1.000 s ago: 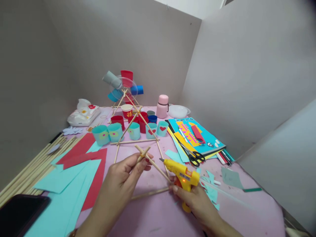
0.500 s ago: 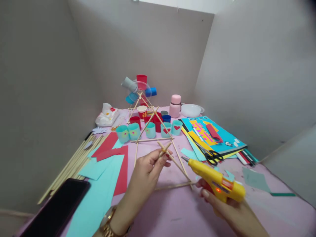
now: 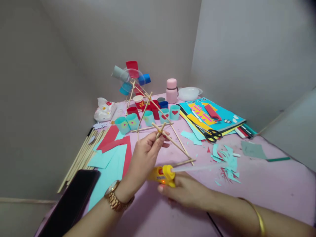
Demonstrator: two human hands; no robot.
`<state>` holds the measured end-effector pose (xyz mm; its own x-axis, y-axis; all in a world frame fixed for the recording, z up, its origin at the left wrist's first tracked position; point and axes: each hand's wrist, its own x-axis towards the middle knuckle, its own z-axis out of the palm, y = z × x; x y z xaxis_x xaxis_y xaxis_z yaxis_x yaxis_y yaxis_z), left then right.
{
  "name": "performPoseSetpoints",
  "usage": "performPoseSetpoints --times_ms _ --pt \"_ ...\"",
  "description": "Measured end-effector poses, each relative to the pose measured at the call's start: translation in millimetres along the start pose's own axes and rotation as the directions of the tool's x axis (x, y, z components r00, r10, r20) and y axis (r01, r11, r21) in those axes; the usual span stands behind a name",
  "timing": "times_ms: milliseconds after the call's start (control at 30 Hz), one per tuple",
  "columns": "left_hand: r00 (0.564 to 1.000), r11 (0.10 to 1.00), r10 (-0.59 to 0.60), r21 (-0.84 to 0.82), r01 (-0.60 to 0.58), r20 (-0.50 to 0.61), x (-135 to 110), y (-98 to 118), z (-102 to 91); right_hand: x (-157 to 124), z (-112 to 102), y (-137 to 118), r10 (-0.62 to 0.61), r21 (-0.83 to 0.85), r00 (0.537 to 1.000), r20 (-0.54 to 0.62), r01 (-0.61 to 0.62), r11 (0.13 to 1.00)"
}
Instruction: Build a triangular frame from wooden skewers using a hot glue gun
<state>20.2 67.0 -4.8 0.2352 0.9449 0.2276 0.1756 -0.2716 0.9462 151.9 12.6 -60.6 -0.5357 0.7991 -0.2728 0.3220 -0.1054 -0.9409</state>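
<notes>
The left hand pinches crossed sticks over the tabletop; the right hand grasps a yellow glue gun, its label blurred, near the left hand. A red cup bears unclear gold writing. Paper scraps lie inside the tabletop's right edge.

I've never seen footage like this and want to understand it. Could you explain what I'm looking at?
There is no machine here: these are one person's bare hands, seen from a camera worn on that person's head, looking forward and down. The left hand pinches a wooden stick frame near where two sticks cross. The right hand grips a yellow glue gun; its front end is hidden or blurred behind the left arm. On the pink table lie scissors, turquoise paper, loose sticks and a dark phone. Farther back stand turquoise cups and a pink flask.
</notes>
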Motion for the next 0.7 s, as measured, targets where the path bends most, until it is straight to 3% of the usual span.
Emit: performPoseSetpoints --times_ms 233,700 --pt "1.000 1.000 0.001 0.018 -0.002 0.023 6 5 0.0 16 9 2 -0.015 0.198 1.000 0.003 0.014 0.980" --pt "0.998 1.000 0.011 -0.001 -0.011 0.059 9 7 0.2 22 16 10 -0.001 0.252 1.000 0.024 -0.005 0.968"
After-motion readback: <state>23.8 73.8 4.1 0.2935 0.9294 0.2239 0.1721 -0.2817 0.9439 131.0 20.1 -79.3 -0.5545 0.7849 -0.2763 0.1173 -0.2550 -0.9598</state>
